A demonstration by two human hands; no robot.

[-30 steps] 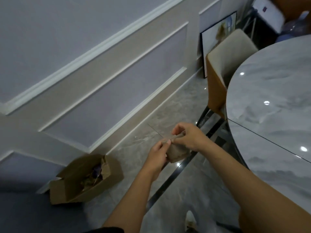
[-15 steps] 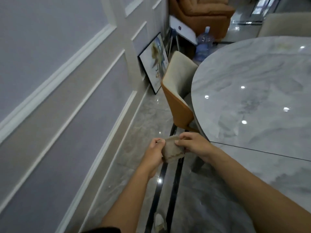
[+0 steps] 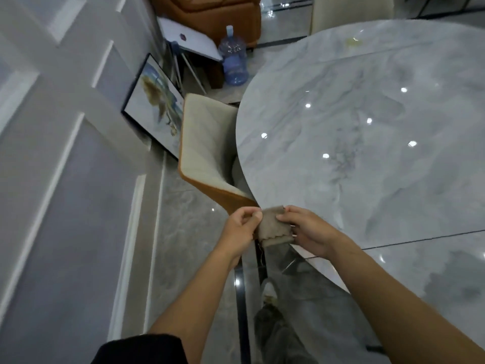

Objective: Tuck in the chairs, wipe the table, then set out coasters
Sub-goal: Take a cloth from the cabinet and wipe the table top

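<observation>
Folded beige cloth [image 3: 274, 227], lower centre of frame at table [image 3: 367, 158] edge: soft, light, limp; left hand [image 3: 240, 232] and right hand [image 3: 307, 229] pinch opposite sides; best held by its edges

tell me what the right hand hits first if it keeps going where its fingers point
The right hand points left across the cloth both hands pinch, so it would probably meet the left hand first, though depth is unclear.

Two hands: left hand [image 3: 241, 229], right hand [image 3: 309, 232]; one cloth [image 3: 273, 227]; one tabletop [image 3: 367, 179]; two chairs — near chair [image 3: 202, 143], far chair [image 3: 351, 14]; one water jug [image 3: 233, 61]; one framed picture [image 3: 154, 111].
</observation>
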